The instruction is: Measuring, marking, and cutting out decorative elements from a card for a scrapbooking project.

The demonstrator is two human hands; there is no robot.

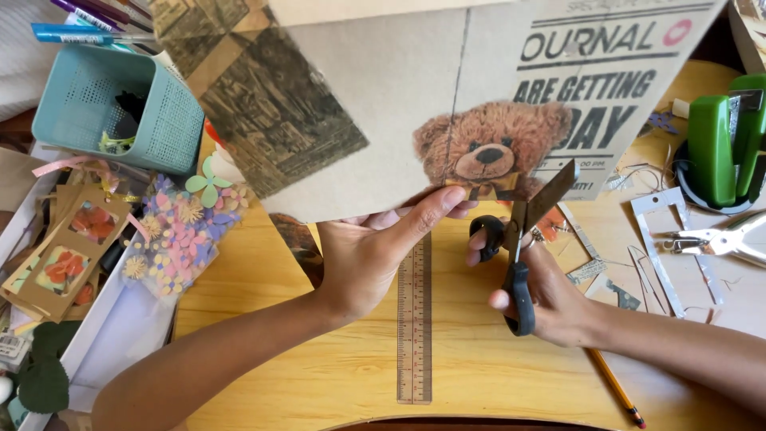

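Note:
My left hand (375, 251) holds up a large sheet of brown printed paper (399, 112) by its lower edge, thumb pressed just under a teddy bear picture (487, 148). My right hand (550, 295) grips black-handled scissors (523, 255). Their blades stand apart at the paper's lower edge, right beside the bear's lower right side. The sheet also bears a dark engraved picture at its left and bold black lettering at its right.
A wooden ruler (415, 319) lies on the wooden table (319, 375) between my hands. A teal mesh basket (120, 108), paper flowers (179, 231) and cards sit left. A green tape dispenser (722, 140), a metal punch (718, 239), paper scraps and a pencil (614, 387) lie right.

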